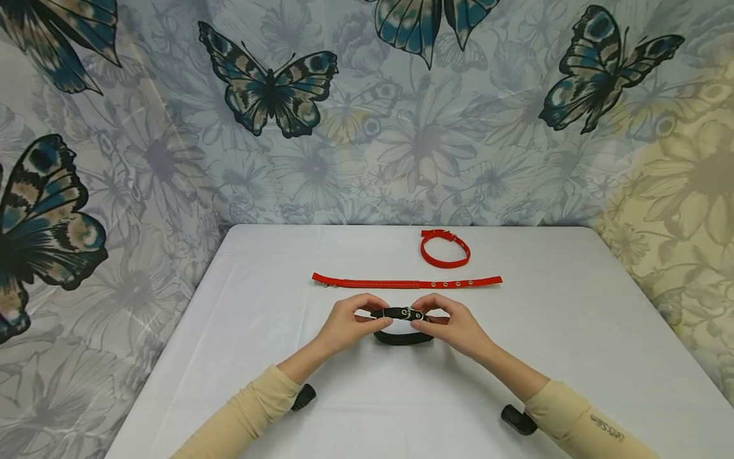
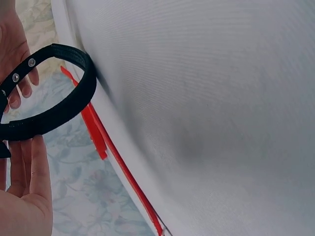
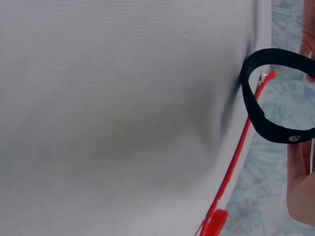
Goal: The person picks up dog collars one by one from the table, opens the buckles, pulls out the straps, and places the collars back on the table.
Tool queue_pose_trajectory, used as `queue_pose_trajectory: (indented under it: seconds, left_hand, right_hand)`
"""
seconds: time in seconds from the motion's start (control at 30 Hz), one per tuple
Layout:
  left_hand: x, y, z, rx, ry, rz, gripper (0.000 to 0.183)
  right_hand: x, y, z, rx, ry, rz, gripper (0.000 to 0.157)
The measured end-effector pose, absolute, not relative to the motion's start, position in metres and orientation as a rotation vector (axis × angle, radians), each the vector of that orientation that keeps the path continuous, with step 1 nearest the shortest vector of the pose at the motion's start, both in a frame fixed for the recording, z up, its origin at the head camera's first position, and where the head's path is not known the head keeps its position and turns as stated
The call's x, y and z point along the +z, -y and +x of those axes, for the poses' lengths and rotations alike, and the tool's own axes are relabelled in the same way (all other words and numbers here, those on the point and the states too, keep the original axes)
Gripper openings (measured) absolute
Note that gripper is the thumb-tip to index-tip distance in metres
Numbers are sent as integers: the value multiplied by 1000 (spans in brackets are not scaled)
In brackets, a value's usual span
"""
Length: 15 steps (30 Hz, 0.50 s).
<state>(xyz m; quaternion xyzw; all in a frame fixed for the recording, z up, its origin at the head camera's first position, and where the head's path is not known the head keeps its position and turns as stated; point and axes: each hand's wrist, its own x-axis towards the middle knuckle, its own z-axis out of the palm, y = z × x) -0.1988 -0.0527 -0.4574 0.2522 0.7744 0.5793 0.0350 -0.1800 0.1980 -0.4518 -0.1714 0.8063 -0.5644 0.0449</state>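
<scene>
A black collar (image 1: 403,339) with a metal buckle and metal eyelets is bent into a loop above the white table. My left hand (image 1: 357,320) pinches it on the left of the buckle, between thumb and fingers. On the other side my right hand (image 1: 450,324) pinches the strap near the eyelets. In the left wrist view the loop of the black collar (image 2: 74,101) hangs from the fingers, with several eyelets showing. The right wrist view shows the same collar (image 3: 253,105) with one eyelet near the right fingers; the buckle is out of sight there.
A red collar (image 1: 401,284) lies stretched out flat just beyond the hands. Farther back, a second red collar (image 1: 450,263) is closed into a ring. The white table (image 1: 275,255) ends at a wall covering (image 1: 367,178) printed with butterflies and flowers.
</scene>
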Motion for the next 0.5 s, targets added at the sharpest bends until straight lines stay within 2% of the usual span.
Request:
queue_pose_trajectory:
  seconds: [0.5]
  left_hand:
    - [-457, 51, -197, 1766, -2377, 762, 21]
  right_hand:
    - [-448, -192, -181, -1706, -2493, -574, 25]
